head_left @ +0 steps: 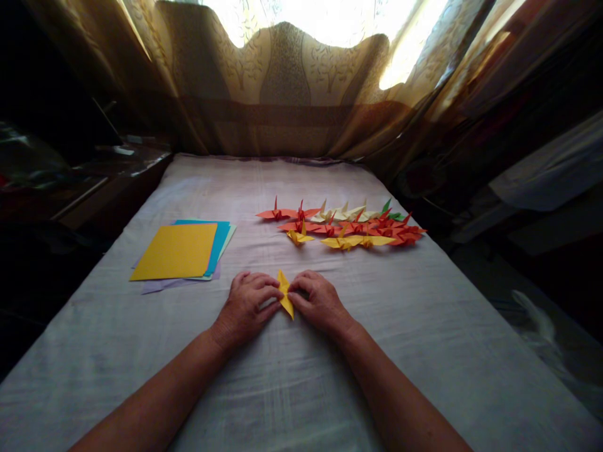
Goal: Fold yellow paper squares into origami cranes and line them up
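Between my two hands, low over the white cloth, is a small folded yellow paper (285, 297), long and pointed at both its far and near ends. My left hand (249, 302) pinches its left side with thumb and fingertips. On the opposite side my right hand (319, 300) grips the paper between thumb and forefinger, the other fingers curled in. The fingertips hide part of the folds. Beyond my hands stand several finished paper cranes: yellow cranes (346, 242) nearest, red cranes (330, 230) behind them, cream cranes (346, 212) and a green crane (387, 207) farther back.
To the left lies a stack of square paper sheets (176, 251), yellow on top, with blue, pale green and lilac edges showing. The white cloth (245, 402) covers the table. A patterned curtain (287, 81) hangs at the far edge. Dark furniture (127, 169) stands at left.
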`<state>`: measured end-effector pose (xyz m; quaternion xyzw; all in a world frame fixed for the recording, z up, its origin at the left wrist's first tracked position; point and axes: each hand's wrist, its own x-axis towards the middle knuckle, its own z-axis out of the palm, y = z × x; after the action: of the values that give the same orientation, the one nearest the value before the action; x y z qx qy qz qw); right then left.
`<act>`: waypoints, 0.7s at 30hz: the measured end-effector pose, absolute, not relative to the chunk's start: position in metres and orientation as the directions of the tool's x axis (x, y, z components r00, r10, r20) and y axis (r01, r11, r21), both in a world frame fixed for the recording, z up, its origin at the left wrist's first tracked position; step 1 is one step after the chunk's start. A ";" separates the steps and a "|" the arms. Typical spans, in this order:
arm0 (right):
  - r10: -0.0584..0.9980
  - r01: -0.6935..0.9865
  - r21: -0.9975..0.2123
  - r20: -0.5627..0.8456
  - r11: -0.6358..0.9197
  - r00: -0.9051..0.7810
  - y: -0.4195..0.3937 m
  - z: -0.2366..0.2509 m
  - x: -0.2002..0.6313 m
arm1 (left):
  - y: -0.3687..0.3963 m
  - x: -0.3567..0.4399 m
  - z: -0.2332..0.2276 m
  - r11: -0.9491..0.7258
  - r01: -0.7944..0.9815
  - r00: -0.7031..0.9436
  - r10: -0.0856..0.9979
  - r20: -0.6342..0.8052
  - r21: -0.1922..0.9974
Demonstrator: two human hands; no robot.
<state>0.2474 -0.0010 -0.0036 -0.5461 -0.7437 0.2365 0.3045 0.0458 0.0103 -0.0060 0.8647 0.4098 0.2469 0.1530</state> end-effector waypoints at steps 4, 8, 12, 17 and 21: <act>0.957 0.681 -0.672 0.203 0.291 -0.208 -0.001 -0.006 0.246 | 0.011 0.042 -0.001 -0.624 0.615 0.578 0.772 0.263 0.482; 0.957 0.690 -0.663 0.204 0.290 -0.206 0.000 -0.006 0.245 | 0.014 0.041 0.001 -0.628 0.590 0.598 0.762 0.248 0.507; 0.961 0.696 -0.662 0.193 0.277 -0.199 0.000 -0.005 0.245 | 0.016 0.048 -0.001 -0.578 0.619 0.529 0.807 0.262 0.531; 0.966 0.692 -0.675 0.189 0.256 -0.174 0.001 -0.004 0.243 | 0.014 0.058 -0.002 -0.488 0.678 0.430 0.870 0.241 0.550; 0.975 0.731 -0.648 0.191 0.215 -0.117 0.000 -0.004 0.238 | 0.013 0.060 -0.001 -0.477 0.682 0.414 0.877 0.244 0.555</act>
<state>0.2380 -0.0001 -0.0042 -0.5929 -0.7192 0.2030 0.3001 0.0599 0.0126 -0.0015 0.8195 0.4755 0.2583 0.1888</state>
